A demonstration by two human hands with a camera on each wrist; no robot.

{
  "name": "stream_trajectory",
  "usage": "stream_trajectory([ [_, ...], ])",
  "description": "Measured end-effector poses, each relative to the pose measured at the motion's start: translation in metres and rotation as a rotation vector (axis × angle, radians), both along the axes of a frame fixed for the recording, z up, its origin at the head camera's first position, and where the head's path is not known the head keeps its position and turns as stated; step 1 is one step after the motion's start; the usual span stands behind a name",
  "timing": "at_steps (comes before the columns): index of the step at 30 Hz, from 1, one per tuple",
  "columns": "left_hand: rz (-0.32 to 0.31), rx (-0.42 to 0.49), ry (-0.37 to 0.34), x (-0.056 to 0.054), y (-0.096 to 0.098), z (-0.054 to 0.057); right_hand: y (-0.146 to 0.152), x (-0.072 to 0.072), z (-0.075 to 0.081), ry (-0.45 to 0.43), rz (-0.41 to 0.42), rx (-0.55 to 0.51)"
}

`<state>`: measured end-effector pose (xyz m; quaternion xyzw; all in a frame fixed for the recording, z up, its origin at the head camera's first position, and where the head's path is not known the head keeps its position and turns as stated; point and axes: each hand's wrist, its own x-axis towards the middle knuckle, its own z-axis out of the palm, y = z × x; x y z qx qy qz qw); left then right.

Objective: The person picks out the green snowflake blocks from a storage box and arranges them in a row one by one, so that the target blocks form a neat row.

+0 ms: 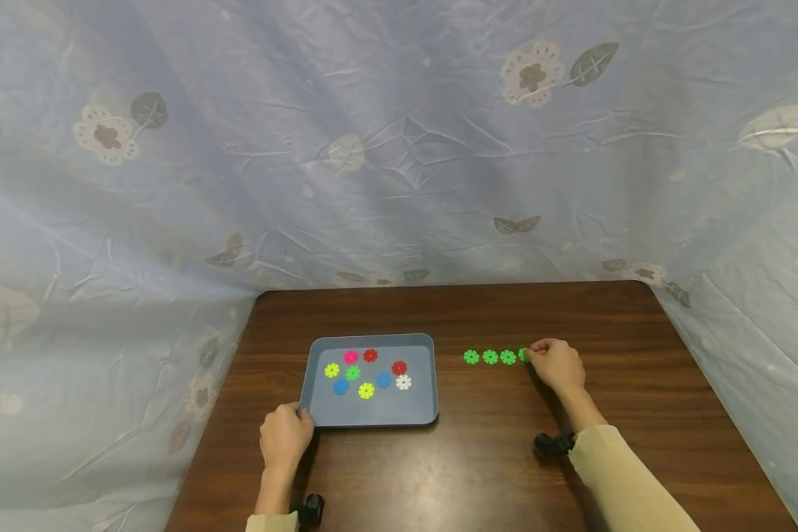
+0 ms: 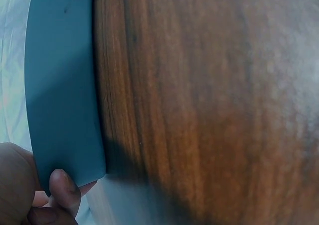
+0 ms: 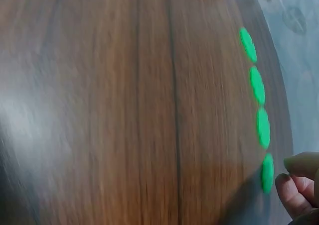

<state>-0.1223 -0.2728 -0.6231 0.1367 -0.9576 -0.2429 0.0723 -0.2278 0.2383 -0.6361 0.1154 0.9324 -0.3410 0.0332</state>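
A grey-blue tray (image 1: 399, 415) sits on the table's left half, with my left hand (image 1: 286, 436) gripping its near left corner. The left wrist view shows the thumb (image 2: 65, 187) against the tray's outer wall (image 2: 65, 100). Several flat, notched discs lie inside, among them a white disc (image 1: 403, 382). Right of the tray, green flower-shaped discs form a row, led by a leftmost disc (image 1: 471, 357). At the right end, my right hand (image 1: 558, 366) is beside the last green disc (image 3: 267, 173), partly covering it in the head view; a small gap shows in the wrist view.
The dark wooden table (image 1: 479, 473) has rounded far corners. A pale curtain with leaf and flower prints (image 1: 386, 185) hangs behind it and along both sides. Black wrist cameras (image 1: 553, 445) stick out from both wrists, close above the tabletop.
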Motion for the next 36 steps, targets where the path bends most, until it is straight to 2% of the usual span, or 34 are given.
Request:
stream_trajectory([
  [13,0.012,0.009,-0.023,-0.001,-0.001,0.002,-0.08,-0.009,0.019,0.13,0.146,-0.028],
  [26,0.015,0.018,-0.026,-0.002,0.002,0.003,-0.178,-0.017,0.044,0.149,0.282,-0.074],
  [31,0.025,0.018,-0.038,-0.001,0.002,0.003,-0.214,-0.014,0.048,0.138,0.389,-0.07],
  [36,0.022,0.01,-0.013,0.001,0.002,0.0,-0.248,-0.011,0.045,0.14,0.513,-0.037],
])
